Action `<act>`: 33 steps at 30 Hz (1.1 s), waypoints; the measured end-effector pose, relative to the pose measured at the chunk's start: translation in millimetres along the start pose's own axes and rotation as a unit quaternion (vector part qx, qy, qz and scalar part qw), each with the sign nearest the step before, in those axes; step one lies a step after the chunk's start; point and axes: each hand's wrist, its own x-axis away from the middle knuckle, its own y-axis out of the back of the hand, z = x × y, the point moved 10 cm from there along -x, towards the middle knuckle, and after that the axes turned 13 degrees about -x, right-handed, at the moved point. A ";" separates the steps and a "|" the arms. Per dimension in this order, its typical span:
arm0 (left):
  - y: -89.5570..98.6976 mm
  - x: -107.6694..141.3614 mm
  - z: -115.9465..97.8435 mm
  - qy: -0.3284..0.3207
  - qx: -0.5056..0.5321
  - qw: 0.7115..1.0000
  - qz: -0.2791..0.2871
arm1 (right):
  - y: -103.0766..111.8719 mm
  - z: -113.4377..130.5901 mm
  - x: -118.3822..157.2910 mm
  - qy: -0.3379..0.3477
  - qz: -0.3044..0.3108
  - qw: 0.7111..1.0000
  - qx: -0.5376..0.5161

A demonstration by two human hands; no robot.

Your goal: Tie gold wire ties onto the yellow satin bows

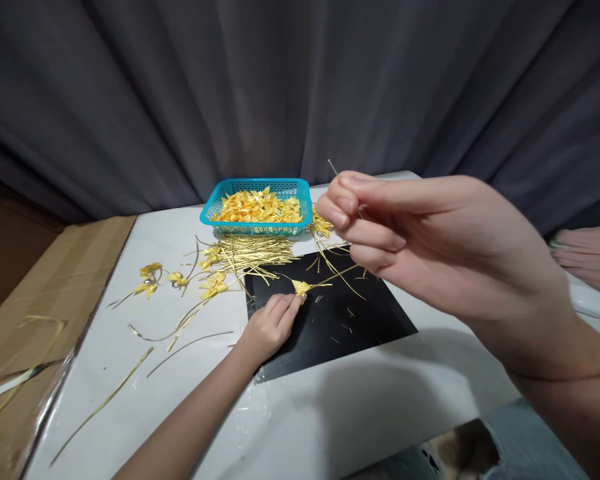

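My left hand (273, 327) is above the black mat (340, 337), its fingertips pinched on a small yellow ribbon flower (301, 287) with a bead at its base. A thin gold stem (337, 275) runs from that flower to the right, its far end passing behind my right hand. Close to the camera, my right hand (405, 233) is raised with thumb and forefinger together. A thin, silvery needle-like piece (333, 167) sticks out from between them; its lower part is hidden by the fingers.
A blue plastic basket (256, 227) full of yellow ribbon pieces stands at the back. In front lies a pile of gold stems (255, 252). Finished-looking flowers (150, 279) and loose stems (105, 403) are on the white table's left side. Cardboard (87, 267) lies at far left; a grey curtain (260, 87) hangs behind.
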 end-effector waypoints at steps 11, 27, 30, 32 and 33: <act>-8.6 1.2 11.4 0.033 -0.013 0.999 0.018 | 16.2 21.7 12.1 0.018 -0.088 0.991 -0.097; -8.0 2.3 10.7 0.043 -0.011 0.999 0.017 | 34.6 34.9 23.4 0.049 -0.189 0.975 -0.102; -9.6 3.4 11.8 0.050 -0.005 0.999 0.019 | 34.9 35.0 23.1 0.055 -0.180 0.976 -0.112; -10.8 4.0 12.7 0.056 0.000 0.998 0.020 | 34.5 34.7 22.8 0.052 -0.179 0.976 -0.112; -11.5 4.3 13.4 0.060 0.004 0.998 0.021 | 34.1 34.5 22.8 0.052 -0.180 0.976 -0.110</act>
